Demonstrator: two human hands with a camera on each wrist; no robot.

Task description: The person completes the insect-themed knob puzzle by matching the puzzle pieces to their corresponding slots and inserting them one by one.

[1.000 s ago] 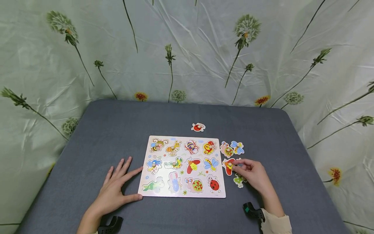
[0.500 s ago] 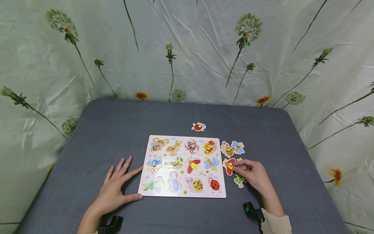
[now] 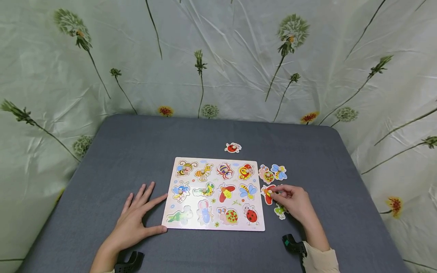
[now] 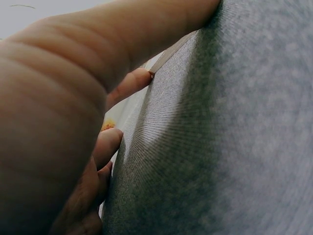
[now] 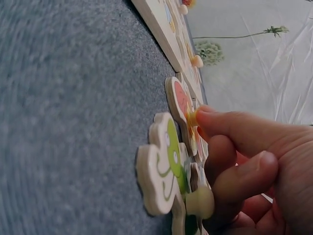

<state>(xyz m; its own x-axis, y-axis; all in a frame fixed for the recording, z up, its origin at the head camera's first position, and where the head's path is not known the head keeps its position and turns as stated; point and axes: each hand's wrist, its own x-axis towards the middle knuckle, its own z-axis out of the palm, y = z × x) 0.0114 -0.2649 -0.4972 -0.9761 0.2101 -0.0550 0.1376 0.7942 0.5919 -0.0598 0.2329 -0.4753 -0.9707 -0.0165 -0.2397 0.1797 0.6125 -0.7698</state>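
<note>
A wooden knob puzzle board (image 3: 212, 224) with insect pictures lies flat on the table. My left hand (image 3: 134, 220) is spread on the cloth at its left side, thumb and index fingertips right at the board's edge. Just beyond the right edge, my right hand (image 3: 295, 203) pinches the small yellow knob (image 5: 192, 117) of a red-winged insect puzzle piece (image 3: 267, 195) between thumb and index finger. That piece sits low at the table. A green puzzle piece (image 5: 164, 161) with a smiling face lies under the right hand, partly covered by it in the head view.
A snail piece (image 3: 266, 175) and a blue-winged bee piece (image 3: 279, 172) lie right of the board. Behind it is a ladybug piece (image 3: 233, 148). Several knobbed pieces, such as the spider (image 3: 225, 171), sit in the board. A flowered curtain (image 3: 239, 68) hangs behind the grey table (image 3: 153, 138).
Both hands and the puzzle pieces keep their places; only the head view shifts slightly.
</note>
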